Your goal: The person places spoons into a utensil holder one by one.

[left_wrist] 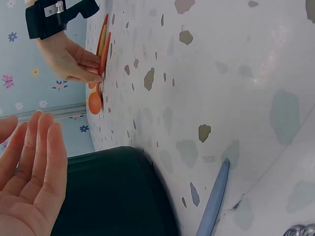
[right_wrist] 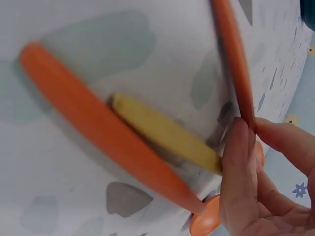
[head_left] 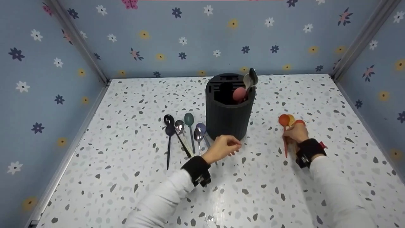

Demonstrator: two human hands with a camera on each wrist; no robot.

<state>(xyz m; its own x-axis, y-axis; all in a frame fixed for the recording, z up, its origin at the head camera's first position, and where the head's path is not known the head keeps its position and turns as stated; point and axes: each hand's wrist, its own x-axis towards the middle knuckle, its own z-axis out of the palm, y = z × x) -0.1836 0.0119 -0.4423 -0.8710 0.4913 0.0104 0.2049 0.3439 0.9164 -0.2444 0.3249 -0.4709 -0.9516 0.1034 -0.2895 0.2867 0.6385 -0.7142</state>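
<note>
Thumb and fingertips of my right hand point(head_left: 296, 133) pinch the handle of an orange spoon point(right_wrist: 236, 64), whose round bowl points toward the back wall. Beside it on the table lie a yellow spoon point(right_wrist: 167, 132) and another orange spoon point(right_wrist: 106, 128), both partly hidden behind the hand in the head view. My left hand point(head_left: 222, 148) holds nothing; its fingers are loosely bent in front of the black ribbed utensil holder point(head_left: 228, 122). A pink spoon point(head_left: 239, 94) and metal spoons point(head_left: 253, 77) stand in the holder's right side.
Left of the holder lie several spoons: black point(head_left: 169, 119), dark navy point(head_left: 170, 130), green point(head_left: 189, 119), silver point(head_left: 179, 126) and purple point(head_left: 201, 127). The left forearm reaches across near their handles. Flowered walls point(head_left: 190, 38) border the speckled table point(head_left: 133, 190) at back and sides.
</note>
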